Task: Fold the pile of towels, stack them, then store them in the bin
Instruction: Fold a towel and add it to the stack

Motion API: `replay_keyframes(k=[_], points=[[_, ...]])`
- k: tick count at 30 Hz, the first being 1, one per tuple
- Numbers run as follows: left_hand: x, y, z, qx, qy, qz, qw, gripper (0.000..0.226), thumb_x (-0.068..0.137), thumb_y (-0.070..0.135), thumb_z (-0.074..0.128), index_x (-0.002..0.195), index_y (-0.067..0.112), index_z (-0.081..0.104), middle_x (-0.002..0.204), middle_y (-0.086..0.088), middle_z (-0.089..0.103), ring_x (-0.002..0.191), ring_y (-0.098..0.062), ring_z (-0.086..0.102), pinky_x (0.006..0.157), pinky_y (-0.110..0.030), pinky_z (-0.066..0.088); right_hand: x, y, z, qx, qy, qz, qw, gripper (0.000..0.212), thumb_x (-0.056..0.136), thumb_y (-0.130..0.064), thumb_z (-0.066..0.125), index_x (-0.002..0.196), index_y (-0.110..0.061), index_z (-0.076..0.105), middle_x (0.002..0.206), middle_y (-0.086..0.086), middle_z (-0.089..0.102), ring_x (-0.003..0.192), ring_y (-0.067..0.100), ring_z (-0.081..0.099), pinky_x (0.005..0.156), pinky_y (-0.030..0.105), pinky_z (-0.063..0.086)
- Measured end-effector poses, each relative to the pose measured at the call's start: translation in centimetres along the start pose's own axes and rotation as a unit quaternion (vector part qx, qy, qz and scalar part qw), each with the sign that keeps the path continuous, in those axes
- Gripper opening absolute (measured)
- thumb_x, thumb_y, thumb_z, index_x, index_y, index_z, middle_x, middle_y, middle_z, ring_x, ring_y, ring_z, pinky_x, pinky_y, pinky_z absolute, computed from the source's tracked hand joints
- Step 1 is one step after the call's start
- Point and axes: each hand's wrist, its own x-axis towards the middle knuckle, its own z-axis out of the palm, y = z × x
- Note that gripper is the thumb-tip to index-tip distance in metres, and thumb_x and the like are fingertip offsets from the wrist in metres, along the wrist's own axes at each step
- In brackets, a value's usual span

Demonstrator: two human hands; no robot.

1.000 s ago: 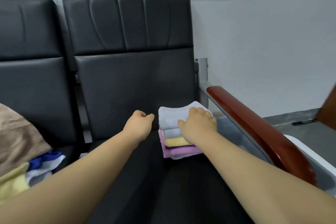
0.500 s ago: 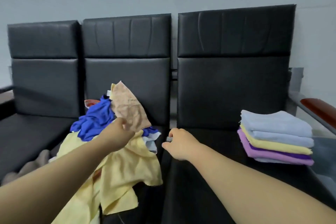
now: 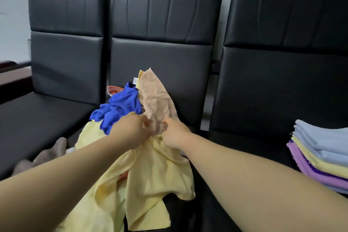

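attention has swung from the folded stack [image 3: 323,154] on the right-hand seat to the loose pile [image 3: 105,194] on the middle seat [image 3: 169,58]. a second ago the right hand [image 3: 175,133] lay on top of that stack. half a second ago it was crossing over with nothing in it, while the left hand [image 3: 131,132] was already at the peach towel [image 3: 156,103]. now both meet at that towel's lower edge. i read this as one fold finished and the next begun. storing looks well off, since the blue towel [image 3: 120,107], the yellow towel [image 3: 156,171] and others lie unfolded, and the bin is out of view. each hand has its fingers curled, pinching the peach towel, which stands up against the backrest. both forearms reach forward almost straight and converge, with the hands close together.
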Motion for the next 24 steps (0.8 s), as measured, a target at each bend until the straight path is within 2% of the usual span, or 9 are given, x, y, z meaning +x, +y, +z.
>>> replay_keyframes(k=[2,6,8,10,13,16,19,22,24], points=[[0.6,0.1,0.1,0.004,-0.009,-0.004,1.0,0.044,0.079,0.072,0.057,0.079,0.028,0.062,0.083,0.004,0.058,0.079,-0.021,0.06,0.072,-0.041,0.053,0.9,0.5,0.4,-0.002,-0.015,-0.007,1.0,0.058,0.097,-0.022,0.049,0.153,-0.037,0.041,0.151,0.002,0.05,0.128,0.03,0.055,0.105,0.04,0.05],[1.0,1.2,-0.8,-0.077,0.028,0.003,0.997,0.044,0.088,0.055,0.069,0.079,0.013,0.058,0.072,0.002,0.056,0.069,-0.022,0.053,0.06,-0.033,0.041,1.0,1.6,0.3,0.0,-0.001,-0.029,1.0,0.061,0.092,-0.033,0.059,0.151,-0.042,0.043,0.149,-0.001,0.045,0.125,0.031,0.056,0.102,0.04,0.05],[0.5,2.9,-1.9,-0.143,0.031,0.035,0.989,0.038,0.098,0.042,0.062,0.084,0.007,0.055,0.074,-0.006,0.057,0.067,-0.019,0.049,0.059,-0.03,0.039,0.5,2.1,-0.5,0.008,0.021,-0.037,0.999,0.043,0.096,-0.035,0.058,0.138,-0.035,0.053,0.138,0.001,0.045,0.115,0.033,0.057,0.097,0.041,0.052],[-0.4,4.9,-3.4,-0.219,0.036,0.055,0.974,0.035,0.101,0.036,0.058,0.088,0.004,0.054,0.078,-0.012,0.059,0.064,-0.015,0.047,0.057,-0.029,0.04,-0.4,2.5,-2.1,0.01,0.068,-0.037,0.997,0.019,0.098,-0.03,0.053,0.115,-0.029,0.061,0.131,0.006,0.05,0.108,0.034,0.057,0.094,0.043,0.054],[-1.7,8.4,-5.4,-0.29,0.029,0.063,0.954,0.025,0.101,0.032,0.057,0.087,0.012,0.053,0.075,0.001,0.052,0.062,-0.014,0.044,0.054,-0.027,0.037,-3.0,3.6,-5.2,0.047,0.123,-0.026,0.991,0.011,0.097,-0.029,0.058,0.107,-0.025,0.061,0.121,0.003,0.058,0.096,0.027,0.061,0.077,0.037,0.054],[-3.0,12.3,-6.7,-0.323,0.018,0.08,0.943,0.026,0.1,0.037,0.059,0.086,0.016,0.055,0.08,-0.001,0.06,0.073,-0.018,0.056,0.071,-0.039,0.052,-7.1,5.5,-8.5,0.116,0.072,-0.035,0.99,0.053,0.082,-0.038,0.08,0.126,-0.03,0.052,0.119,-0.006,0.058,0.096,0.019,0.064,0.075,0.034,0.055],[-4.4,16.1,-7.1,-0.37,-0.002,0.095,0.924,0.024,0.099,0.035,0.061,0.085,0.016,0.057,0.082,-0.004,0.063,0.077,-0.022,0.06,0.082,-0.046,0.06,-11.5,6.9,-11.2,0.141,-0.047,-0.034,0.988,0.08,0.071,-0.034,0.09,0.14,-0.034,0.049,0.123,-0.011,0.064,0.11,0.013,0.063,0.098,0.036,0.055],[-6.2,20.4,-7.1,-0.402,-0.047,0.101,0.909,0.019,0.099,0.03,0.061,0.088,0.016,0.059,0.082,-0.006,0.065,0.081,-0.022,0.064,0.086,-0.05,0.062,-15.3,9.0,-13.7,0.128,-0.061,-0.005,0.99,0.055,0.079,-0.029,0.084,0.13,-0.029,0.064,0.117,-0.008,0.071,0.11,0.014,0.066,0.101,0.037,0.054],[-7.0,22.6,-6.9,-0.433,-0.065,0.097,0.894,0.015,0.098,0.026,0.063,0.087,0.017,0.059,0.081,-0.007,0.065,0.079,-0.022,0.065,0.083,-0.048,0.063,-17.3,10.5,-15.5,0.109,-0.024,0.021,0.994,0.032,0.084,-0.025,0.076,0.116,-0.025,0.069,0.107,-0.003,0.072,0.1,0.017,0.068,0.089,0.034,0.057]])
